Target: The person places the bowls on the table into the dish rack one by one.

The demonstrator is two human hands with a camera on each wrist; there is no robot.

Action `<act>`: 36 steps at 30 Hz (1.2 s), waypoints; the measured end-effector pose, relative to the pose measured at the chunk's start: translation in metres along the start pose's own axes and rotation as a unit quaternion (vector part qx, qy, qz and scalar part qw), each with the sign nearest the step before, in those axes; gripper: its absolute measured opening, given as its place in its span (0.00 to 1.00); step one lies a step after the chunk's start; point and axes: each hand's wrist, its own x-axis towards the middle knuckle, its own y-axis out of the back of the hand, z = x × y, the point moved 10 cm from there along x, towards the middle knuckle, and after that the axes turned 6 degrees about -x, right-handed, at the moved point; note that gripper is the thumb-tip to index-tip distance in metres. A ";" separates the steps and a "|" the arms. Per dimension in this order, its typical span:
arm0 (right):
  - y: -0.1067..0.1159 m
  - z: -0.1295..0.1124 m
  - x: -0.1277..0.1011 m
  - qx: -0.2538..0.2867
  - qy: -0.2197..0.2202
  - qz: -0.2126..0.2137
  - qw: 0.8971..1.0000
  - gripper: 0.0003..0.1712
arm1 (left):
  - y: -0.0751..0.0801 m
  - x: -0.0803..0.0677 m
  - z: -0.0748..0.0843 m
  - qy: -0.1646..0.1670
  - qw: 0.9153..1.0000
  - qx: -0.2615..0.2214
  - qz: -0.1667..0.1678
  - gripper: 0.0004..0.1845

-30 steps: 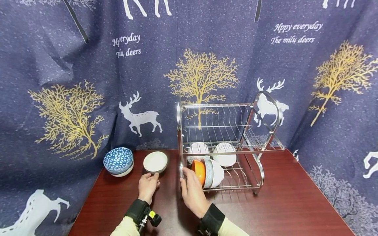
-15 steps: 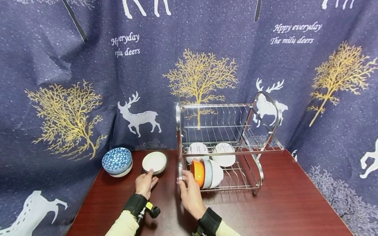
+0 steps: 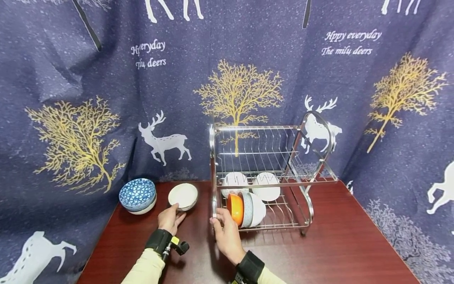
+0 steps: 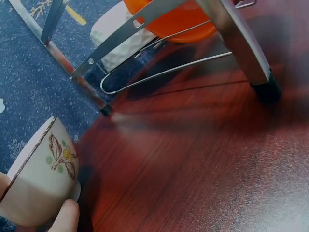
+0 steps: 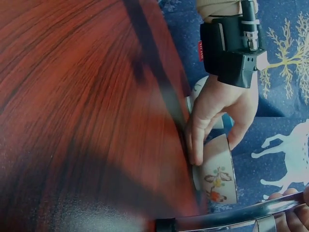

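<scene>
My left hand grips the near rim of a small white bowl standing on the dark red table. In the right wrist view the left hand has its thumb and fingers on either side of the bowl, which bears a leaf pattern. The left wrist view shows the bowl with my thumb against it. My right hand holds the front left post of the chrome dish rack, right beside an orange bowl standing on edge in the lower tier.
A stack of blue patterned bowls sits left of the white bowl. More white bowls stand in the rack's lower tier; its upper tier holds nothing. A deer-print curtain hangs close behind the table.
My left hand has reached forward and closed on the white bowl's rim. My right hand has slipped from the orange bowl to the rack's front post.
</scene>
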 end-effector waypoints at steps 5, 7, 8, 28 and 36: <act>-0.001 -0.001 -0.001 -0.008 0.008 -0.001 1.000 0.14 | -0.002 0.000 -0.001 0.014 1.000 -0.027 -0.010 0.31; -0.001 -0.002 -0.001 -0.011 0.011 -0.002 1.000 0.14 | -0.002 0.000 -0.001 0.017 0.999 -0.033 -0.012 0.32; -0.001 -0.002 -0.001 -0.014 0.013 -0.001 1.000 0.14 | -0.001 0.001 -0.001 0.018 0.999 -0.035 -0.011 0.32; -0.002 -0.001 -0.001 -0.015 0.023 0.003 1.000 0.14 | 0.009 -0.002 -0.004 -0.002 0.999 -0.042 -0.009 0.32; -0.001 0.000 -0.002 -0.027 0.023 0.006 0.999 0.13 | 0.015 -0.012 -0.007 -0.010 1.000 -0.018 -0.014 0.31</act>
